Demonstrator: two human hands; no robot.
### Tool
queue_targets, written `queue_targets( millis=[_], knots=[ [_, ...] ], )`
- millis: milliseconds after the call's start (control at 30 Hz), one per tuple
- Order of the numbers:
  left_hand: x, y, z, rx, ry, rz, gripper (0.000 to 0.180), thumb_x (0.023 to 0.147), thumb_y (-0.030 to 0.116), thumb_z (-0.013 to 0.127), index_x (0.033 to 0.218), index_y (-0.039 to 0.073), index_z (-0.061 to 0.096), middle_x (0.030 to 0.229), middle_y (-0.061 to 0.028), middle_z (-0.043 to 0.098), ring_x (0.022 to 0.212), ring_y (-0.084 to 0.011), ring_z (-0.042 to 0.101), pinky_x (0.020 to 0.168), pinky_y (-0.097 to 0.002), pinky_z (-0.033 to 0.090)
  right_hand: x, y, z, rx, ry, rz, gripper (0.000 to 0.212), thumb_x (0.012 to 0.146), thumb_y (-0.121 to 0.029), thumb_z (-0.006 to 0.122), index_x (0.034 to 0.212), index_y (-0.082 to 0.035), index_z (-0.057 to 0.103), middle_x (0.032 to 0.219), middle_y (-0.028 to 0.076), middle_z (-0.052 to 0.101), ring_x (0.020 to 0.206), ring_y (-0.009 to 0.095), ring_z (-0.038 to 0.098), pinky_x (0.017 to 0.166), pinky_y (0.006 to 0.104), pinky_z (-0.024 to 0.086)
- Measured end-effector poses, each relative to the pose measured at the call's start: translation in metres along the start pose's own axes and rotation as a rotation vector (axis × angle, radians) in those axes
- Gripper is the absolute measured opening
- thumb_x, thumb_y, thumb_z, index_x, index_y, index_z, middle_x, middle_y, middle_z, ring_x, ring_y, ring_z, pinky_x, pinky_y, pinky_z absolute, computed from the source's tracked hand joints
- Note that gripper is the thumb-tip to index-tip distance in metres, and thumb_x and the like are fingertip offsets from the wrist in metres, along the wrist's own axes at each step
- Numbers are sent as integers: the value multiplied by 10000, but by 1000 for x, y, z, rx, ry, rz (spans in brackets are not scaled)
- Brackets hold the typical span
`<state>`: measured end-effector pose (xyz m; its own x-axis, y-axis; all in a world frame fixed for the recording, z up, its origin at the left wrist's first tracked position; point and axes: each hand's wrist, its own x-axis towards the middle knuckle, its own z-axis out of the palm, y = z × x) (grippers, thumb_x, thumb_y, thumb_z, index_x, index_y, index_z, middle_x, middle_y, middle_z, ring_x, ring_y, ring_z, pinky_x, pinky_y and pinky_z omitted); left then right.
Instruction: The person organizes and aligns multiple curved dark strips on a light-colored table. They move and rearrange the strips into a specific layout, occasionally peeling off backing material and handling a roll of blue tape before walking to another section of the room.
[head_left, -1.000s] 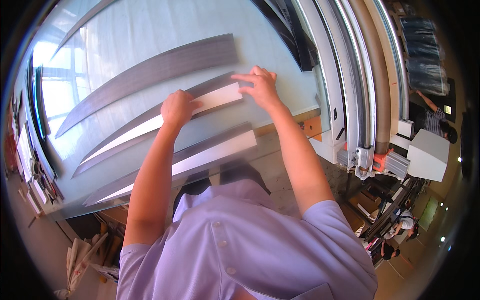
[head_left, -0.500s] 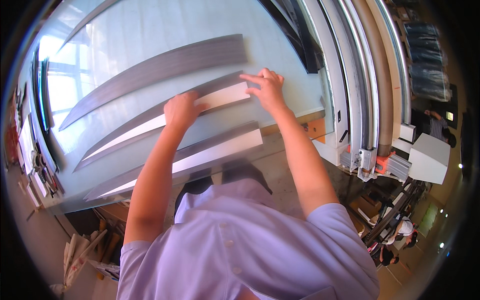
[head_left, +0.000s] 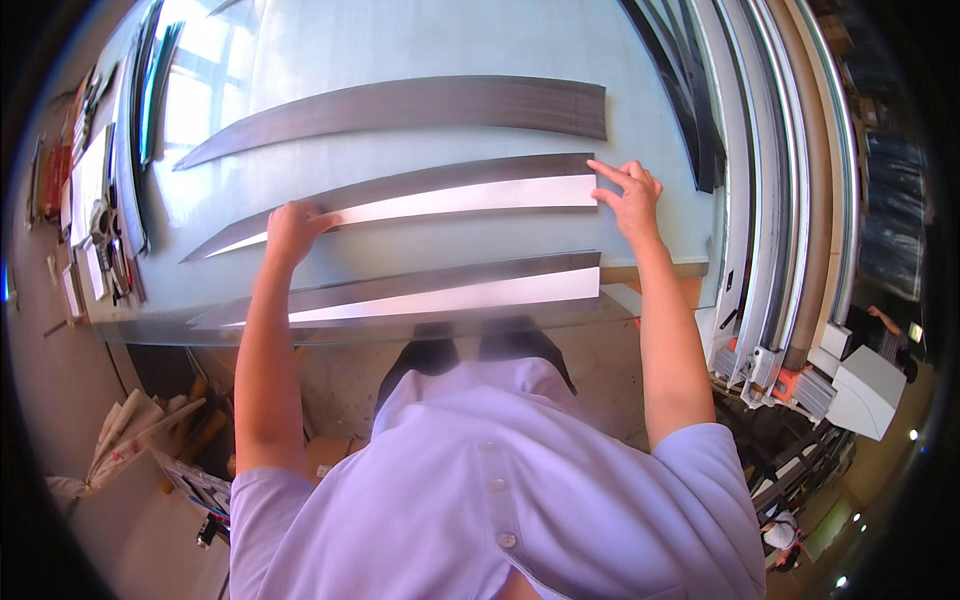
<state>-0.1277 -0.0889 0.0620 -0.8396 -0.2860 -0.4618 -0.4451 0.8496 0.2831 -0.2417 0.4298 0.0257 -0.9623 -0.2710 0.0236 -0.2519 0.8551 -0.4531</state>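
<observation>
A long dark grey strip (head_left: 470,170), tapering to a point at the left, lies on the glass-like tabletop (head_left: 400,55). Along it runs a narrow white strip (head_left: 480,197). My left hand (head_left: 293,230) is on its narrower left part, fingers bunched and thumb stretched to the right over the white; what its fingertips do is hidden. At the wide right end my right hand (head_left: 632,200) has index finger and thumb spread, their tips touching the corners of that end. Nearer to me lies a similar dark strip with a white band (head_left: 500,290). A plain dark strip (head_left: 420,108) lies farther away.
Long black strips (head_left: 690,120) lie at the far right of the table, beside metal rails with a roller (head_left: 790,200). Scissors and other tools (head_left: 105,225) sit past the left edge. Rolled material (head_left: 135,430) stands below left. A person (head_left: 785,540) is at the lower right.
My left hand has slid left along the middle strip, toward its pointed end. The right hand stays at the wide end. The whole view has shifted and turned slightly.
</observation>
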Motion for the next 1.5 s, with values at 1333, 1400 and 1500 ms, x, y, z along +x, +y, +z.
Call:
queue_targets(
  millis=[1333,1400,1500],
  knots=[
    [8,6,4,167,68,71,383,772,348,836,690,5,687,658,-161,671,652,-346,638,641,-421,497,39,-163,107,-196,22,-250,806,933,-638,544,1584,-211,336,1652,177,237,1525,411,198,1211,615,160],
    [12,8,5,203,-30,9,399,808,414,794,727,31,716,722,-170,686,733,-357,647,772,-437,458,37,-114,87,-224,83,-202,791,945,-617,549,1589,-216,325,1658,176,224,1529,414,182,1207,622,152],
    [10,20,-1,267,-51,-50,430,830,450,771,743,32,727,757,-176,694,779,-360,656,853,-442,437,32,-67,68,-309,132,-56,772,962,-596,538,1598,-224,308,1664,170,215,1532,402,182,1212,610,143]
  ],
)
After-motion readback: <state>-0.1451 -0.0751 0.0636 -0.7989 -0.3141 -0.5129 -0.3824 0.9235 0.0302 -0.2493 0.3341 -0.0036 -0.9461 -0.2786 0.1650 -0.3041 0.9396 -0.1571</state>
